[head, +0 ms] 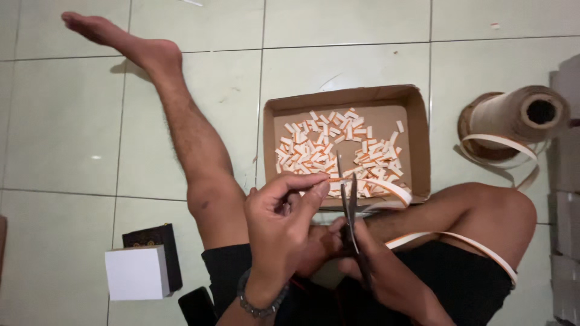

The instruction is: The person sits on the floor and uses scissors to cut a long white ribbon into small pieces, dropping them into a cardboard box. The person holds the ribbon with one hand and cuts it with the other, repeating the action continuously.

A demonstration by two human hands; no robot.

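Strip [386, 188] (white/orange, curling) — L hand [279, 216] pinches end, R hand [368, 265] grips scissors [348, 199].

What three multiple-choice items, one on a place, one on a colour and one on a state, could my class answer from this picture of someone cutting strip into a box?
1. Where do the cut pieces lie?
A. In the cardboard box
B. On the white block
C. On the spool

2. What colour is the floor?
A. Dark brown
B. Pale green
C. Red

3. How are the scissors?
A. Lying shut on the floor
B. Resting in the box
C. Held in the right hand, blades at the strip

Answers: 1 A, the small white and orange pieces are heaped inside the box. 2 B, the tiles are pale green. 3 C, the right hand grips the handles while the left hand pinches the strip's end.
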